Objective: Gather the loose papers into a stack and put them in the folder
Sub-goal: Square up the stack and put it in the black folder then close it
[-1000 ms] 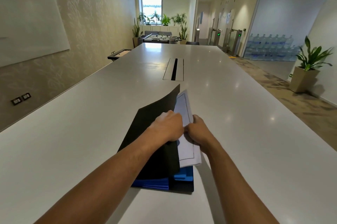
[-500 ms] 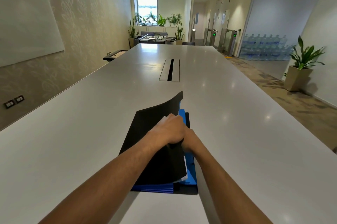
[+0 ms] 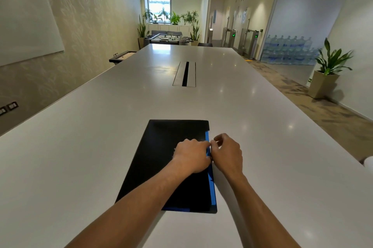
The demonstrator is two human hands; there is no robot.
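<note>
The folder [image 3: 161, 159] lies shut and flat on the white table [image 3: 80, 146], black cover up, with a blue inner edge [image 3: 212, 189] showing along its right side. No papers are visible; the cover hides whatever is inside. My left hand [image 3: 191, 157] rests knuckles-up on the cover, its fingers curled at the right edge. My right hand [image 3: 227, 153] sits just off that edge, fingers bent, with its fingertips meeting the left hand's at the blue strip.
A cable slot [image 3: 184, 74] is set into the table's middle, farther away. A potted plant [image 3: 327, 78] and stacked water bottles [image 3: 288, 50] stand to the right, off the table. A small white object [image 3: 369, 164] shows at the right edge.
The raised black cover has come down flat over the white papers, which are now out of sight. My right hand has slid out from under the cover to the folder's right edge.
</note>
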